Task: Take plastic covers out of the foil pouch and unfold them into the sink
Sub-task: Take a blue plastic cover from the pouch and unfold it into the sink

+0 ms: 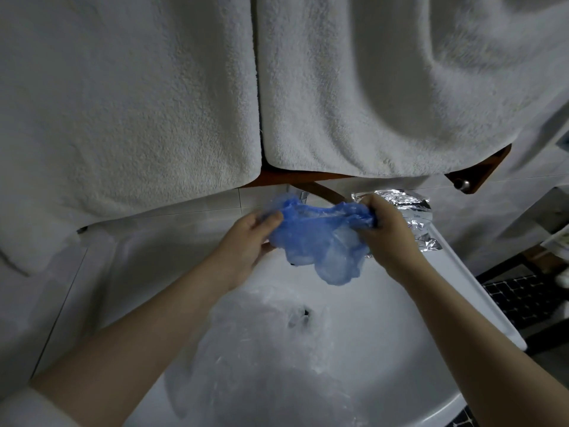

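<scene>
Both hands hold a crumpled blue plastic cover (320, 238) over the white sink (381, 306): the left hand (246, 241) pinches its left end between thumb and curled fingers, and the right hand (388, 232) has its fingers curled tight round the right end, so the gathered edge stretches between the two sets of fingertips while the loose film hangs below them. The foil pouch (412, 217) lies just behind the right hand's knuckles on the sink's rim, and a clear plastic cover (264, 343) lies spread in the basin beneath the wrists. Two white towels (191, 97) hang beyond the fingers.
</scene>
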{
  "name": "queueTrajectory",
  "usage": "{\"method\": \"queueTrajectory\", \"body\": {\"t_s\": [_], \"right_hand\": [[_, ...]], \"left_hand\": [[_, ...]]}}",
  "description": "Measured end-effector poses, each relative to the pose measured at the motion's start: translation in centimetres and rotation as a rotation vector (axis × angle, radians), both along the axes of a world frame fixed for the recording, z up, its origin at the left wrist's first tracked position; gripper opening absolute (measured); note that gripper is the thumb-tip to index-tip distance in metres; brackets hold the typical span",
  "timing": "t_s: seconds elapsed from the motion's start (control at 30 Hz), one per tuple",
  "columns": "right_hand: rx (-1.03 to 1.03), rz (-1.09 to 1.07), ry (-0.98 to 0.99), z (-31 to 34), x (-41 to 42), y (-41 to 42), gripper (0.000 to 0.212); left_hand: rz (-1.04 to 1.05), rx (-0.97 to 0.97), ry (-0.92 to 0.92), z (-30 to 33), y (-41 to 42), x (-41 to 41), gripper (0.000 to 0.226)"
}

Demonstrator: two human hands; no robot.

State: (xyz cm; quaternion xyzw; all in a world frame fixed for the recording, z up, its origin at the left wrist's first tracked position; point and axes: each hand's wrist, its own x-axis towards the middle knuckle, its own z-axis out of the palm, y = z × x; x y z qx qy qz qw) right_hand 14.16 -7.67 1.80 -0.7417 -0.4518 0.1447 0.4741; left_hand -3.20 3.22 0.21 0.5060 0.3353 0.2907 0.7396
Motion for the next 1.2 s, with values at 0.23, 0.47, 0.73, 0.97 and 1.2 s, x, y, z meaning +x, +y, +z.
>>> {"method": "queueTrajectory", "body": {"t_s": [0.23,0.47,0.73,0.97,1.2], "right_hand": [[-0.150,0.088,0.050,-0.2,1.2,-0.5,0.003],[0.035,0.334,0.854,0.0,1.5,-1.1,0.028],[0.097,0.203,0.438,0.4,0.2,0.3,0.015],[0.186,0.331,0.583,1.3,1.1,-0.2,0.014],[0.232,0.451,1.090,-0.3,3.5,-1.3,0.054]], "left_hand": [[-0.011,-0.315,-0.160,0.8,0.9,-0.3,0.037],[0.158,-0.079,0.179,0.2,1.3,0.1,0.023],[0.002,0.094,0.160,1.2,-0.1,0.3,0.075],[0.054,0.319,0.397,-0.3,1.1,0.2,0.013],[-0.031,-0.333,-0.192,-0.1,2.2,-1.2,0.025]]}}
